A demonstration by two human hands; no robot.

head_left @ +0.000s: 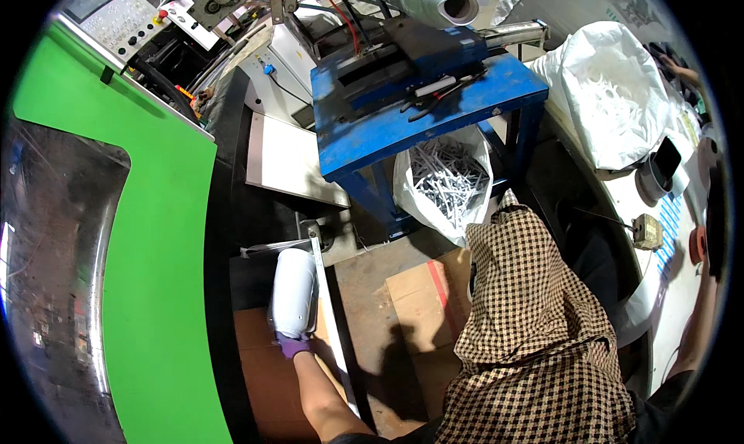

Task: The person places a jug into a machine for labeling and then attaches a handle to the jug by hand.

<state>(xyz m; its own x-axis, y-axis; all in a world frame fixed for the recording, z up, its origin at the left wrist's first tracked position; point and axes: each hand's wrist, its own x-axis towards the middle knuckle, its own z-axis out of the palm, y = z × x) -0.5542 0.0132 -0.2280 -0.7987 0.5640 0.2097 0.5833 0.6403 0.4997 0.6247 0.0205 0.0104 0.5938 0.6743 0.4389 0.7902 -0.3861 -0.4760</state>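
Note:
My left hand (293, 345), in a purple glove, reaches down into the opening beside the green machine. It is closed at the near end of a smooth white plastic container (294, 293) with a rounded body; the fingers are partly hidden beneath it. Under the container lies brown cardboard (267, 374), and a pale metal rail (333, 335) runs along its right side. On the far right my bare right forearm (700, 332) runs up along the dark rim of the picture. My right hand cannot be made out there.
Left stands the green machine panel (163, 289) with a control panel (108, 18). Ahead is a blue table (434, 126) with tools, above a white sack (482, 182) of plastic scraps. Checked cloth (535, 320) covers my lap. A white table (620, 188) bears another sack (577, 72).

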